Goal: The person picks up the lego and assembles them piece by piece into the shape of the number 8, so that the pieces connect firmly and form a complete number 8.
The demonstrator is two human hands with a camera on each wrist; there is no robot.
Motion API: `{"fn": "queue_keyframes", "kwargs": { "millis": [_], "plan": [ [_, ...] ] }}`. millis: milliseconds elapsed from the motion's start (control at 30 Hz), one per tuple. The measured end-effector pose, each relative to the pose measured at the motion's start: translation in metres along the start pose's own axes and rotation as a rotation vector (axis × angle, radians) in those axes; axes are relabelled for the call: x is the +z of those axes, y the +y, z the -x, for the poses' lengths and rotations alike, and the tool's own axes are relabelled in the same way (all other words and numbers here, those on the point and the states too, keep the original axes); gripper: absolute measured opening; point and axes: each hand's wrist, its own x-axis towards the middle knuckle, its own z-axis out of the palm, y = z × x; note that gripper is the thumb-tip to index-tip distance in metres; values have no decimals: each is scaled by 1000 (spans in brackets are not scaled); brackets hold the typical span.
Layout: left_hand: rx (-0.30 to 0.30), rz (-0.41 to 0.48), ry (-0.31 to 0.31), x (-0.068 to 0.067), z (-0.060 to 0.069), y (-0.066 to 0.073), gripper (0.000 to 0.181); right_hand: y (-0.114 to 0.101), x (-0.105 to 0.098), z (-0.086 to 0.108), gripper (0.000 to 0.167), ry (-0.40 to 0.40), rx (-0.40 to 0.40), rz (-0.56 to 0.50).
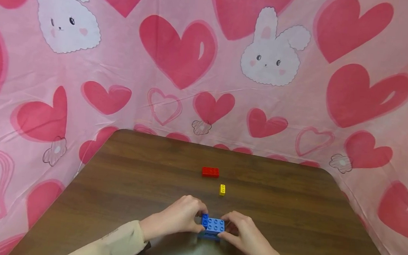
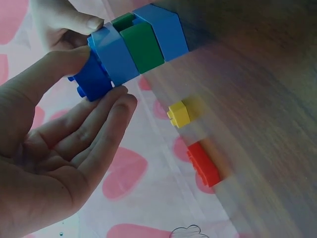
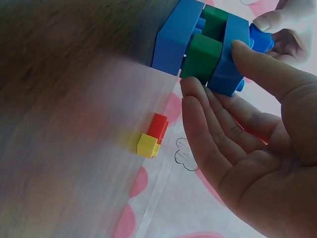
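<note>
A stack of bricks stands on the table near its front edge: a blue bottom brick (image 2: 166, 32), green bricks (image 2: 142, 47) (image 3: 202, 57) in the middle, a lighter blue brick (image 1: 215, 225) above. On the left end of its top sits a small dark blue brick (image 1: 205, 220), which the left hand (image 1: 180, 216) (image 2: 54, 134) pinches between thumb and fingers. The right hand (image 1: 249, 237) (image 3: 257, 129) grips the upper blue brick (image 3: 230, 54) from the right, thumb on the near side, fingers at the far side. A gap shows between the green bricks.
Beyond the hands, a yellow brick (image 1: 222, 190) (image 2: 179, 114) lies on the brown table (image 1: 144, 166), with a red brick (image 1: 210, 172) (image 2: 203, 164) farther back. A pink cloth with hearts and rabbits (image 1: 177, 54) hangs behind the table and at its sides.
</note>
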Motion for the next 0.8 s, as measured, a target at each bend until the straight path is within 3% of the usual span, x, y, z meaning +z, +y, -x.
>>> {"fn": "queue_keyframes", "kwargs": {
  "millis": [267, 667, 800],
  "plan": [
    [-23, 40, -15, 1, 3, -2, 26, 0, 0, 1, 29, 6, -30, -4],
    [-7, 60, 8, 5, 6, -5, 27, 1, -2, 1, 31, -20, -36, -12],
    [1, 52, 19, 5, 7, -5, 27, 2, -5, 0, 32, -25, -77, 12]
  ]
}}
